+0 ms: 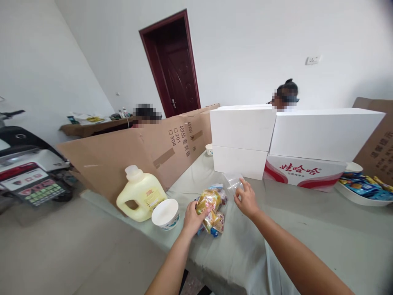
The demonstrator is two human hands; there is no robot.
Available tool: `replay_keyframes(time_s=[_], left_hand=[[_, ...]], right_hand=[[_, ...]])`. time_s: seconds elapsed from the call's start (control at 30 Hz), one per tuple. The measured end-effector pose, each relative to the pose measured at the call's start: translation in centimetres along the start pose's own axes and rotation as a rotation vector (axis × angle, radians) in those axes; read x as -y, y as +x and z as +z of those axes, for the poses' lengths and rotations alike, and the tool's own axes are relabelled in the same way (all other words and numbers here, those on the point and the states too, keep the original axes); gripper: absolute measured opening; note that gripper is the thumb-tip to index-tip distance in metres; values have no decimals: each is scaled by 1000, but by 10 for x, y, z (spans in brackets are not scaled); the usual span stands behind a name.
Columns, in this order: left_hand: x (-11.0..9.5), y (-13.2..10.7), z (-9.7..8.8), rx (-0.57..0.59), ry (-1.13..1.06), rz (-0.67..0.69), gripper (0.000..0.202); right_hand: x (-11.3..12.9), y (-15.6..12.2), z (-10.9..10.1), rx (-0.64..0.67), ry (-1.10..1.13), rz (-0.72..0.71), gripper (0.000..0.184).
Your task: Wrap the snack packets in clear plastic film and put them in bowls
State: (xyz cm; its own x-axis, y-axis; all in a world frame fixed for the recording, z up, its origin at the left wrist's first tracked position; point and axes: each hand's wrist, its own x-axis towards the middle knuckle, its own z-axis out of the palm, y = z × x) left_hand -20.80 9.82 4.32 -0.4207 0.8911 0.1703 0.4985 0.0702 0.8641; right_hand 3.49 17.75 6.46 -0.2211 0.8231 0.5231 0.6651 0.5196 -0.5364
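Pale yellow plastic, far left on the worktop (302,241): a jug (143,196) stands upright against the cardboard panel (107,155). Just right of it, a white bowl (166,214), mouth up, near the worktop's front edge. Mind your left forearm there; a wide elbow could knock the bowl.

Next, your left hand (193,219): fingers curled round the near side of the snack packets (210,207), thumb laid across their shiny yellow wrapping. Packets sit in a loose heap at mid-worktop. Best kept low and gathered from beneath as well, since slick wrappers probably slide over one another.

Right of the heap, clear plastic (232,183), its near edge at your right hand (247,199). Thumb and forefinger narrow, apparently pinching that edge; other fingers partly spread. Whether the plastic joins the packets, you cannot tell from here. Pinch lightly, and pull gently; thin film may crease or tear.

Beyond, stacked white boxes (242,127); far right, a dish (356,197) of blue packets (362,186).
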Motion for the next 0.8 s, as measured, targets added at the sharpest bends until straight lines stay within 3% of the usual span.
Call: replay_keyframes(time_s=[0.13,0.23,0.3,0.43,0.6,0.7,0.8], left_hand=[[7,-2,-3,-8,140,92,74],[16,-7,-4,-142,347,283,77],[20,-15,0,-165,416,361,72],[14,-35,13,-211,454,403,64],[-8,-48,25,-359,533,432,47],[-20,-53,27,-368,593,458,36],[-28,-60,29,-305,644,483,24]], right_hand=[[-38,-21,-34,-130,95,174,13],[-83,-52,-77,-237,162,391,25],[-112,-77,-108,-297,220,553,33],[-151,-112,-150,-303,380,771,41],[-164,-110,-155,-162,554,805,44],[-160,-102,-151,-80,583,802,49],[-148,-114,-152,-16,563,799,49]])
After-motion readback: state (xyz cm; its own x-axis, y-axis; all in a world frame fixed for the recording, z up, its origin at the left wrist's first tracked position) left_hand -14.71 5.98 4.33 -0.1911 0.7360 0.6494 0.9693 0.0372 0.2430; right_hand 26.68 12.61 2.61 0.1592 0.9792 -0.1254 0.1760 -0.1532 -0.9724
